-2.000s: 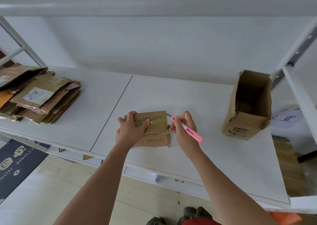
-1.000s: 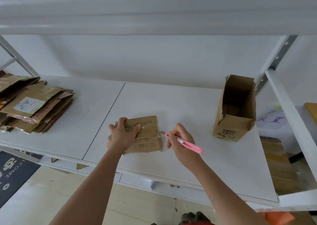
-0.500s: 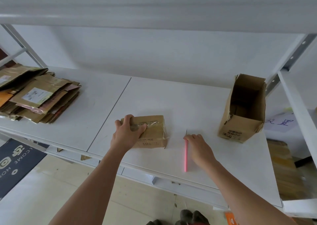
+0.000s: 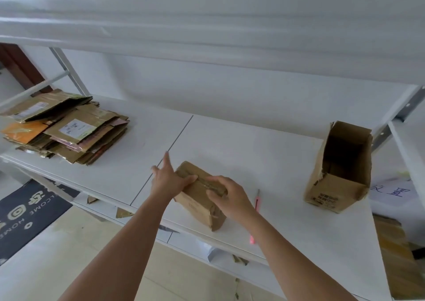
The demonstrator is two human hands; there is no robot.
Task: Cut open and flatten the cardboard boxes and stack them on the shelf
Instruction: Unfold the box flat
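- Two bare hands are on one small closed brown cardboard box [image 4: 199,201], which sits near the front edge of the white shelf board [image 4: 264,153], roughly centre, turned at an angle.
- Left hand [image 4: 169,181]: pressed against the box's far-left top edge, thumb laid along the taped top, fingers straight and spread, index pointing away. Not curled round the box.
- Right hand [image 4: 230,197]: on the box's right top edge, fingers bent down onto the top beside the tape seam; it seems to grip the edge, but what the fingertips hold cannot be told.
- The hands are close together, thumbs nearly meeting over the seam.
- Slim pink utility knife [image 4: 255,215]: lying on the shelf just right of the box, partly hidden by the right forearm, in neither hand.
- Taller open-topped brown cardboard box [image 4: 338,169]: upright at the right, well apart from the small one.
- Stack of flattened cardboard pieces [image 4: 66,128]: far left of the shelf.
- Dark doormat with white lettering [image 4: 25,213]: on the floor, lower left.
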